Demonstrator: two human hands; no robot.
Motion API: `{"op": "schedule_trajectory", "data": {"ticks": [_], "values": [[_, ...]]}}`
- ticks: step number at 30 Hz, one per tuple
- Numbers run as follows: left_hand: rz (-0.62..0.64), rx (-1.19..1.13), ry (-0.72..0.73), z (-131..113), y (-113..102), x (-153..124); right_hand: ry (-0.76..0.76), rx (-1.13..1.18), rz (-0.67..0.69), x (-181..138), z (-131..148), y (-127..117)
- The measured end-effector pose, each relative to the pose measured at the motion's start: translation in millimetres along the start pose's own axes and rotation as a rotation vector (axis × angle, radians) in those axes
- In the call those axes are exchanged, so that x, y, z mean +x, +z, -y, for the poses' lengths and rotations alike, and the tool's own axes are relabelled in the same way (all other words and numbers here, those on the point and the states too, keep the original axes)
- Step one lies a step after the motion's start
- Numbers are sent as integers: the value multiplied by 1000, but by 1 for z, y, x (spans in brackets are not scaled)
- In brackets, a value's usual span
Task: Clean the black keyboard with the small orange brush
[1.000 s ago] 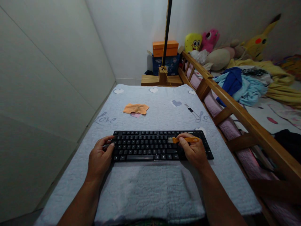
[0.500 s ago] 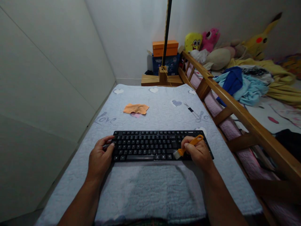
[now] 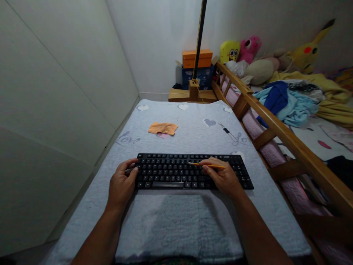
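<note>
A black keyboard [image 3: 179, 169] lies across a pale blue quilted cover [image 3: 176, 221] in front of me. My left hand [image 3: 121, 186] grips the keyboard's left end, thumb on top by the keys. My right hand [image 3: 222, 178] rests over the right half of the keyboard, fingers pinched on a small orange-handled brush [image 3: 206, 165]. The brush lies nearly flat, its tip pointing left over the upper key rows.
An orange cloth [image 3: 163, 128] lies farther back on the cover, and a small thin tool [image 3: 227, 131] to its right. A wooden bed rail [image 3: 275, 129] runs along the right, with clothes and plush toys [image 3: 239, 49] behind it. A wall stands close on the left. Boxes [image 3: 197, 66] stand at the far end.
My right hand swung the brush from the keyboard's lower right edge up and left onto the upper key rows. The left hand kept its hold.
</note>
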State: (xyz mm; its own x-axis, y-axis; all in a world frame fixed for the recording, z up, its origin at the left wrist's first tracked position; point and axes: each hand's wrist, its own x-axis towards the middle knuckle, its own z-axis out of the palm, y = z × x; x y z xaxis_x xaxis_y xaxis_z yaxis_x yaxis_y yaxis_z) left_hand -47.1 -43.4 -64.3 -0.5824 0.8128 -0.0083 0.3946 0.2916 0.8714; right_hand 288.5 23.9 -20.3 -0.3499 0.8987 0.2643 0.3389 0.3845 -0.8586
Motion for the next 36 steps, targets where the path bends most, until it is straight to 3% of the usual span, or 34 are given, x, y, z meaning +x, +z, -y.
{"op": "schedule_trajectory", "data": {"ticks": [5, 14, 17, 20, 26, 30, 36], "values": [[-2, 5, 14, 0, -1, 0, 13, -79, 4, 1, 2, -8], [3, -26, 3, -2, 0, -1, 121, -269, -166, -3, 8, -48], [5, -33, -3, -2, 0, -1, 98, -200, -147, 4, 22, -39], [18, -40, -7, -3, 0, -1, 66, -72, -55, 13, 32, -15], [25, -28, 3, 0, 0, -2, 42, 2, 31, 22, 30, 25], [24, -35, 19, 0, 0, -2, 80, -37, 44, 22, 24, 22], [12, 0, 56, -2, -1, -2, 212, -111, 7, 21, 19, -1]]}}
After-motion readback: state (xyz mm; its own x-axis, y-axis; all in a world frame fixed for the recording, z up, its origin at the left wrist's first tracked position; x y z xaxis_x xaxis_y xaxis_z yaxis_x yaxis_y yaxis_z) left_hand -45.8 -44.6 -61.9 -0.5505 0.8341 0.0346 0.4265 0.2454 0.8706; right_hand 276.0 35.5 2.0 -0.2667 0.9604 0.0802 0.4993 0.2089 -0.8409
